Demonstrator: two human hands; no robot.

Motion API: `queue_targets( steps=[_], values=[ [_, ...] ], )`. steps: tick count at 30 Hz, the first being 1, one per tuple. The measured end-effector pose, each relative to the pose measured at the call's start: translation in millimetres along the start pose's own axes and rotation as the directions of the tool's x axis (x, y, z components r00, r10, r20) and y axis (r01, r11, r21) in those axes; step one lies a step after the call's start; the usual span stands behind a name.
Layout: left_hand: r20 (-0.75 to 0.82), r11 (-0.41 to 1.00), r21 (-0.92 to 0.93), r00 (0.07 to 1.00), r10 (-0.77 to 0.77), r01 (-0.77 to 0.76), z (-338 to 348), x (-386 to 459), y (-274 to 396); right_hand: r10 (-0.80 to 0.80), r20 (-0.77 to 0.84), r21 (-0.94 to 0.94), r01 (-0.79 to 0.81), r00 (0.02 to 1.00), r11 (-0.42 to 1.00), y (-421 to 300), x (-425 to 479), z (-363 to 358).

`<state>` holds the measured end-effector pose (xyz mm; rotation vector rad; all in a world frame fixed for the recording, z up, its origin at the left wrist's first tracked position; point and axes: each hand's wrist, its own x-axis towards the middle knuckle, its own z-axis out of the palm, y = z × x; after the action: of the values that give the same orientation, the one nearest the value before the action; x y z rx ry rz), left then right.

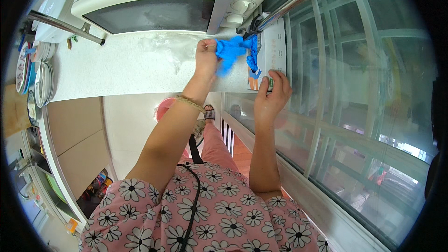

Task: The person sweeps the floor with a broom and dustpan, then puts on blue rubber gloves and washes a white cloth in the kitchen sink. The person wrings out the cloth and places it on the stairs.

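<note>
My left hand [206, 57] pinches a blue disposable glove [231, 50] above the white counter; part of the glove is blurred. It overlaps more blue gloves [252, 56] that bulge from the opening of a cardboard glove box [276, 47]. That box lies at the counter's right end, beside the glass panels. My right hand [274, 94] rests at the near end of the box, its fingers bent over the edge. Whether it presses on the box or only touches it, I cannot tell.
A microwave oven [150, 10] stands along the back of the counter [122, 66], with crumpled clear plastic film [168, 49] before it. Stacked plates [43, 84] are at the left. Metal rails [64, 26] cross above. A pink bucket [164, 107] sits on the floor. Glass sliding panels [332, 94] line the right.
</note>
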<state>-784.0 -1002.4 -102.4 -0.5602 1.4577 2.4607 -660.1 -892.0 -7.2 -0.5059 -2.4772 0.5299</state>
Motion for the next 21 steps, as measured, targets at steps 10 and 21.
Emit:
queue_targets(
  steps=[10, 21],
  values=[
    [0.297, 0.940, 0.198, 0.931, 0.212, -0.277, -12.7, -50.3, 62.7, 0.401, 0.350, 0.618, -0.530, 0.847, 0.581, -61.2, 8.0, -13.5],
    [-0.104, 0.942, -0.299, 0.987, 0.123, -0.149, -61.7, -96.6, 157.9, 0.167, 0.579, 0.811, -0.584, 0.798, -0.023, -91.7, -2.0, 44.7]
  ],
)
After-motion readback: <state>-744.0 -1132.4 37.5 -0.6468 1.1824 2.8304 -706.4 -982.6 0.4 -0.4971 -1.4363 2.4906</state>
